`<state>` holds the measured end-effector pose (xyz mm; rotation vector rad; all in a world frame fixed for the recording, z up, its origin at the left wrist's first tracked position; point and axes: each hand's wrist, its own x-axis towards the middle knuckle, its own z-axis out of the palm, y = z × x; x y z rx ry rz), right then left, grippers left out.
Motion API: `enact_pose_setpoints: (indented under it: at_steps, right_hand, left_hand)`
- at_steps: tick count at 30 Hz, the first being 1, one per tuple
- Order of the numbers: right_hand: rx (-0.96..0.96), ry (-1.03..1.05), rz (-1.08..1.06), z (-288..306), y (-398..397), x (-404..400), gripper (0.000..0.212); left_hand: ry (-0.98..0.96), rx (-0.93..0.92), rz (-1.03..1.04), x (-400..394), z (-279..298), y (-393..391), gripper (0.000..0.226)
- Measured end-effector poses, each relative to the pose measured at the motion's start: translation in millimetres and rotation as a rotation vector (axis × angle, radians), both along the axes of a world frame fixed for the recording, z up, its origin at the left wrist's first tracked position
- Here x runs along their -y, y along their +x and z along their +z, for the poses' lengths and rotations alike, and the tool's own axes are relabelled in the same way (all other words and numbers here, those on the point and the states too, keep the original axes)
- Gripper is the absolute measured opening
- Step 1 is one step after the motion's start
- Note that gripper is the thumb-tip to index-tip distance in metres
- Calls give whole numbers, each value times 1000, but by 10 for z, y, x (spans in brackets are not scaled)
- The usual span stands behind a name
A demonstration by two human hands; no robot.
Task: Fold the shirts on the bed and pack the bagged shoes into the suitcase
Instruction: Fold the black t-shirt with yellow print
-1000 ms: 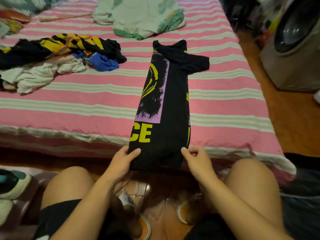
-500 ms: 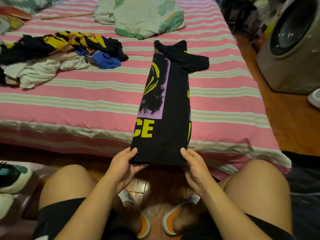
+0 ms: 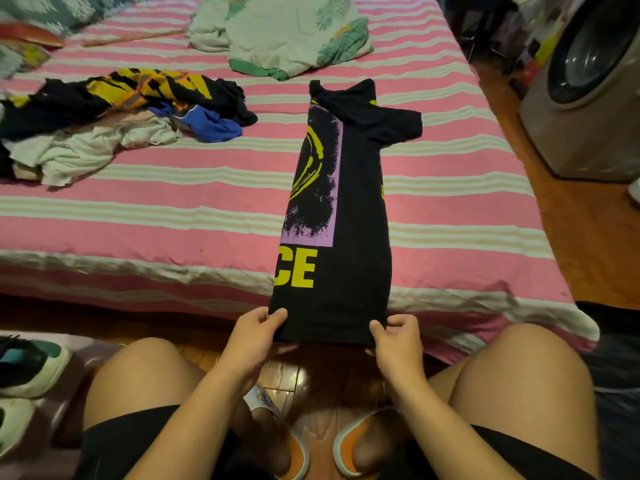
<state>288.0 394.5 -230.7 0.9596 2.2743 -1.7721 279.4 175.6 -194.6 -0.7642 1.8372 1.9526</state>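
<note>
The black cotton T-shirt with the purple panel and yellow lettering (image 3: 341,216) lies folded into a long narrow strip on the pink-and-cream striped bed (image 3: 173,209), its hem hanging over the near edge. The left hand (image 3: 258,336) pinches the hem's left corner and the right hand (image 3: 396,336) pinches the right one, the two hands apart. If one corner lifts ahead of the other, the strip could skew. The right sleeve juts out at the far end (likely to bunch inside the fold). No suitcase is in view.
</note>
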Motion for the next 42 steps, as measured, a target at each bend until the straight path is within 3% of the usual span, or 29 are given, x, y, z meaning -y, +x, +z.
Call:
enact_pose_setpoints:
  at_steps: [2, 4, 6, 10, 13, 17, 21, 25, 28, 31, 36, 42]
  right_hand:
    - [-69, 188, 85, 214, -119, -111, 21]
    - [-210, 292, 166, 525, -415, -251, 20]
    - [-268, 367, 265, 832, -911, -410, 18]
    - [-183, 509, 372, 1160, -2170, -796, 12]
    - [-132, 677, 348, 1224, -2953, -1068, 5]
    - [-138, 788, 317, 1225, -3743, -1245, 18]
    - [-180, 858, 379, 1160, -4573, -1226, 23]
    - [-151, 837, 448, 995, -5308, -1240, 38]
    - [-84, 929, 440, 713, -5512, -1265, 45]
    - [-218, 1029, 423, 470, -5407, -1255, 36]
    - [-435, 834, 422, 444, -5364, -1313, 18]
    - [-501, 114, 136, 813, -5195, -1403, 24]
  left_hand:
    - [-180, 81, -191, 51, 84, -52, 23]
    - [-598, 159, -592, 161, 223, -244, 29]
    - [-929, 66, -795, 216, 450, -551, 36]
    - [-937, -343, -601, 30, 924, -1409, 30]
    - [-1043, -553, -595, -266, 868, -2150, 21]
    - [-1040, -637, -662, -648, 501, -3129, 24]
    - [-1277, -775, -661, -842, 178, -4096, 44]
    - [-1404, -763, -639, -781, -2, -5032, 53]
    - [-1406, -738, -651, -737, -88, -5479, 52]
    - [-1416, -773, -609, -748, -144, -5749, 49]
    - [-1404, -718, -641, -767, -154, -6247, 62]
    - [-1297, -715, -550, -737, -269, -6465, 70]
